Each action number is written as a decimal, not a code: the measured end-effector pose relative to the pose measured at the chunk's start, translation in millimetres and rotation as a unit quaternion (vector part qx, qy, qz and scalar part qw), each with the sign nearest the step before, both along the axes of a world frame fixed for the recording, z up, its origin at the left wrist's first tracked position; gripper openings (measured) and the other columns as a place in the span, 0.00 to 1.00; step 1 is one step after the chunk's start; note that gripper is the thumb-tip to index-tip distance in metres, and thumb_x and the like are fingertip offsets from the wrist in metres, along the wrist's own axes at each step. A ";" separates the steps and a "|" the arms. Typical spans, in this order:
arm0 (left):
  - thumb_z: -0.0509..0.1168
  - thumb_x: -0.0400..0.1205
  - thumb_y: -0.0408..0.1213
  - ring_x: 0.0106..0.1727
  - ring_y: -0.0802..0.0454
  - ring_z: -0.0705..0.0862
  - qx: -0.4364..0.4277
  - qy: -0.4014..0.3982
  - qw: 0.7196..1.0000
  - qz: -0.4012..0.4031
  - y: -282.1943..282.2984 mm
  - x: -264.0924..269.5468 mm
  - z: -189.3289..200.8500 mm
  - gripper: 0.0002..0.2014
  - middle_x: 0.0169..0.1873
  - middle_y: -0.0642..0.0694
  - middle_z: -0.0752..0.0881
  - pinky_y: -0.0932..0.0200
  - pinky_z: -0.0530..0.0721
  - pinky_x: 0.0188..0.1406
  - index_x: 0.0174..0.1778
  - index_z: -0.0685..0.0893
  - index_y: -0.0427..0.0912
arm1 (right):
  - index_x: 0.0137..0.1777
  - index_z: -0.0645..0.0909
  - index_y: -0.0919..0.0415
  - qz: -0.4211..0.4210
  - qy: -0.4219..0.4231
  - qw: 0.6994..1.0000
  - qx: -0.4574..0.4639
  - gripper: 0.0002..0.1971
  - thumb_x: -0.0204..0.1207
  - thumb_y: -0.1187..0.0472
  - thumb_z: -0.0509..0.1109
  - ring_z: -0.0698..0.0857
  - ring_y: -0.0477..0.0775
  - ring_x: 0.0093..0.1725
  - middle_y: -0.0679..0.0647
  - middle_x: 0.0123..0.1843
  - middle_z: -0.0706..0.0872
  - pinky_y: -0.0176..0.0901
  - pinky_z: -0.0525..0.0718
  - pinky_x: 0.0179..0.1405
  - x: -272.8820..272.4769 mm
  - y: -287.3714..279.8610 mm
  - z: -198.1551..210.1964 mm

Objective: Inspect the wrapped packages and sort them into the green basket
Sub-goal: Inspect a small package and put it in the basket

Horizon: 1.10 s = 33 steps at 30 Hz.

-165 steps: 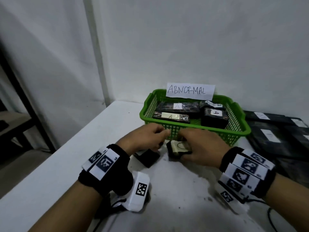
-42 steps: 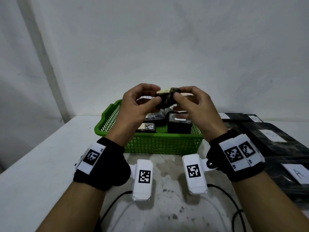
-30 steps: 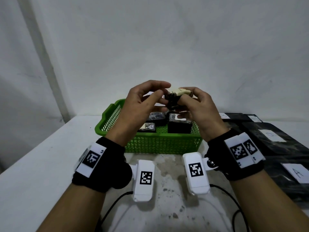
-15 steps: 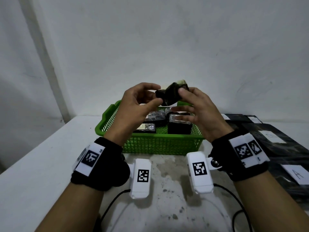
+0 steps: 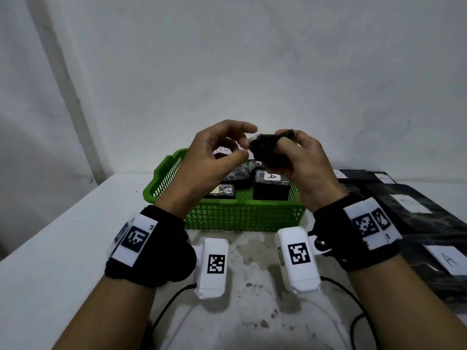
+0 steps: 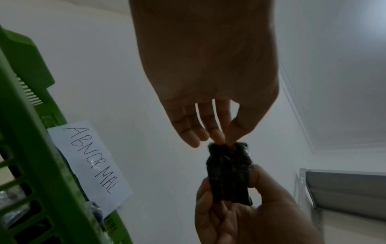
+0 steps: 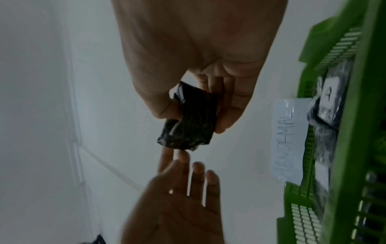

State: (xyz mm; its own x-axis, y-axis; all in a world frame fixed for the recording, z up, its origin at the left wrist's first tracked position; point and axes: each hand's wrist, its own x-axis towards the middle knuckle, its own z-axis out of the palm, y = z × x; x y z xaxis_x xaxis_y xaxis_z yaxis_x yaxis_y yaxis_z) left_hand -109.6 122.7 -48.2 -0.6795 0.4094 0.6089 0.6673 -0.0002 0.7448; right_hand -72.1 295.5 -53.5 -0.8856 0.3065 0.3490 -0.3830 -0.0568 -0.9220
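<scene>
The right hand has its grip wrapped around a small black wrapped package, thumb on one face and fingers on the other, so the bundle is clamped by its lower half and its upper end stands free. That free end is where the left hand works: in the left wrist view its thumb and a fingertip pinch the crinkled top edge of the wrapping, the other fingers spread out of the way. This looks like a holding-and-feeling arrangement, one hand steadying while the other tests the wrap.

The package is raised in the air, above and in front of the green basket, probably so it sits close to the eyes. The basket stands on the white worktop against the wall, with a paper sign reading ABNORMAL on its far rim. Several dark wrapped packages already lie inside, one bearing a label marked A. More flat black packages lie to the right.
</scene>
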 end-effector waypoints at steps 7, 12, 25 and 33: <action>0.70 0.79 0.35 0.49 0.48 0.89 0.010 -0.002 1.000 0.024 -2.3 -6.1 -2.2 0.07 0.45 0.44 0.89 0.37 0.88 0.56 0.52 0.88 0.49 | 0.61 0.80 0.62 0.086 -0.063 0.994 -0.017 0.08 0.84 0.64 0.66 0.91 0.58 0.45 0.61 0.54 0.90 0.43 0.89 0.36 4.6 2.7 3.6; 0.74 0.79 0.34 0.40 0.56 0.85 0.024 0.010 0.998 0.065 -4.5 -10.3 -2.3 0.05 0.35 0.51 0.85 0.53 0.85 0.44 0.48 0.88 0.46 | 0.61 0.82 0.56 0.069 -0.038 0.996 0.038 0.13 0.82 0.51 0.71 0.91 0.61 0.55 0.59 0.63 0.89 0.46 0.90 0.44 5.0 5.0 3.8; 0.71 0.79 0.37 0.64 0.60 0.83 -0.044 0.028 0.998 -0.018 -3.7 -4.1 0.0 0.17 0.63 0.55 0.85 0.63 0.84 0.53 0.61 0.82 0.59 | 0.53 0.85 0.63 0.117 -0.037 0.992 -0.032 0.11 0.86 0.61 0.60 0.91 0.55 0.46 0.58 0.45 0.92 0.47 0.90 0.44 3.4 5.4 0.6; 0.79 0.74 0.30 0.56 0.54 0.87 0.002 -0.006 1.000 0.003 -4.1 -8.5 -2.9 0.25 0.53 0.51 0.79 0.64 0.85 0.45 0.64 0.80 0.51 | 0.67 0.79 0.60 0.111 -0.046 0.992 0.045 0.20 0.85 0.46 0.66 0.92 0.65 0.55 0.58 0.66 0.88 0.49 0.91 0.44 4.1 8.4 0.8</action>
State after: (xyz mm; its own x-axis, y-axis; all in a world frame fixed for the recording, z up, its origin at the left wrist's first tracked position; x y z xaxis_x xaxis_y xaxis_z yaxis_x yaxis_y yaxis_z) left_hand -118.2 118.6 -51.1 -0.6893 0.4029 0.6021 0.6577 -0.0006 0.7533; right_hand -68.0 303.9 -52.7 -0.9572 0.0715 0.2805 -0.2841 -0.0462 -0.9577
